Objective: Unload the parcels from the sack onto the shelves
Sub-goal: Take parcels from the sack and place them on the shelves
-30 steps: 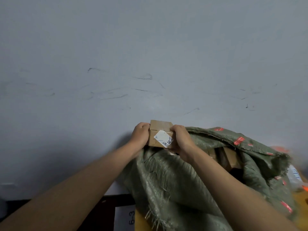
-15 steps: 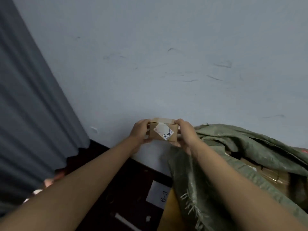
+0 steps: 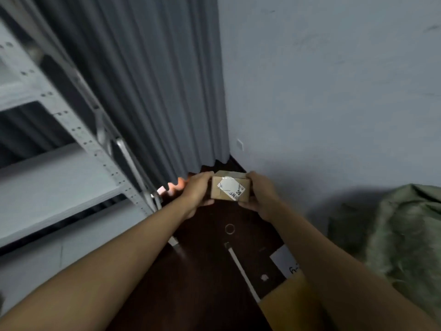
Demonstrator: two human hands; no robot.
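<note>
Both hands are wrapped round a small cardboard parcel in the head view: our left hand grips its left end with curled fingers, and our right hand clamps the right end. We're holding it out in front of us, up off the dark floor, with a crumpled white label facing us. The green woven sack slumps well off to the right, against the pale wall. On the left we've got grey metal shelves, with a grey curtain hanging just behind. A white paper tag lies on the floor near our right forearm.
</note>
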